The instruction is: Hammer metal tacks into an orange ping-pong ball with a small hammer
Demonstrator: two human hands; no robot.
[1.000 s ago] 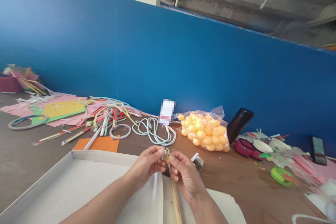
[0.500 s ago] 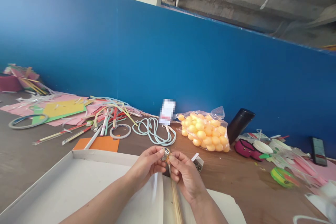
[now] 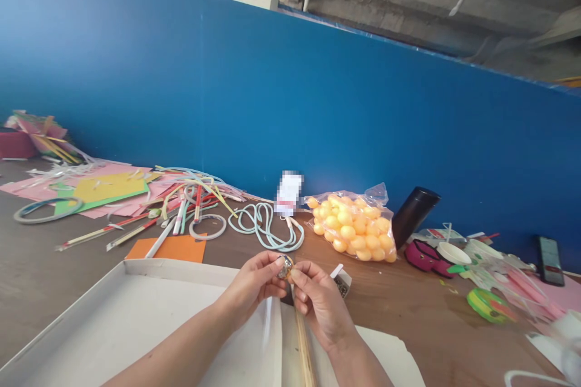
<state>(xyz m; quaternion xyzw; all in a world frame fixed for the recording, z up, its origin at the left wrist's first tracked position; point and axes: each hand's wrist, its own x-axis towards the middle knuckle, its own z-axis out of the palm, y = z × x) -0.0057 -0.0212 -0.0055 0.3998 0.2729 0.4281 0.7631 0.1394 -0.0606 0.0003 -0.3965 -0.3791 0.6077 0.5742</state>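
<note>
My left hand (image 3: 254, 287) and my right hand (image 3: 318, 299) meet above the far edge of a shallow white box (image 3: 131, 314). Between their fingertips they pinch a small shiny round object (image 3: 285, 267), silver with a bit of gold. A thin wooden stick (image 3: 303, 344) runs from under my right hand toward me; the hand's fingers curl around its top. A little open box of small dark pieces (image 3: 342, 281) sits just right of my right hand.
A bag of orange balls (image 3: 351, 228) lies behind the hands, with a coiled pale green cord (image 3: 265, 225) to its left. Coloured paper, straws and rings (image 3: 136, 205) clutter the left. A black cylinder (image 3: 414, 214), cups and a phone (image 3: 551, 259) lie right. A blue wall backs the table.
</note>
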